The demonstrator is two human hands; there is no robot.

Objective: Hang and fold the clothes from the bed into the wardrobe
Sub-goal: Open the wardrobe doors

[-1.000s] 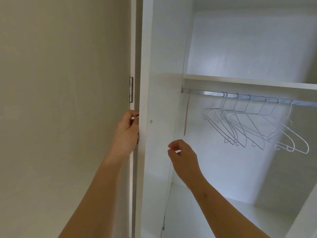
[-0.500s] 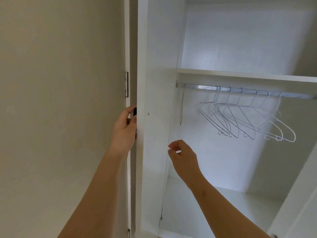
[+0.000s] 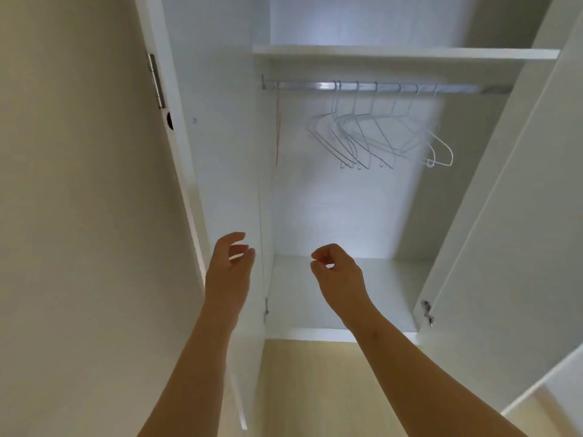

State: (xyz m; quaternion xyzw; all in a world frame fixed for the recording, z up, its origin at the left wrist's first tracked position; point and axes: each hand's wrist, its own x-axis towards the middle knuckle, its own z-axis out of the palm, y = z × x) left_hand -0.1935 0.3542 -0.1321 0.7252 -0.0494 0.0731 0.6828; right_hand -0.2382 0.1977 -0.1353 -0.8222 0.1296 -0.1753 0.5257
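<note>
Wardrobe (image 3: pixel 347 200) stands open, left door (image 3: pixel 220 152) and right door (image 3: pixel 520 216) both swung out. Metal rail (image 3: pixel 315 86) runs under the upper shelf (image 3: pixel 403 53); a bunch of white wire hangers (image 3: pixel 378 137) hangs near the rail's middle, bare. A thin reddish cord (image 3: pixel 277 130) dangles at the rail's left end. Left hand (image 3: pixel 228 272) is raised in front of the left door's inner edge, fingers loosely curled and apart, gripping nothing. Right hand (image 3: pixel 339 275) hovers over the front of the wardrobe's bottom panel (image 3: pixel 388 294), fingers loosely curled, also gripping nothing. Beige wall (image 3: pixel 79 184) at left; pale floor (image 3: pixel 315 389) below.
</note>
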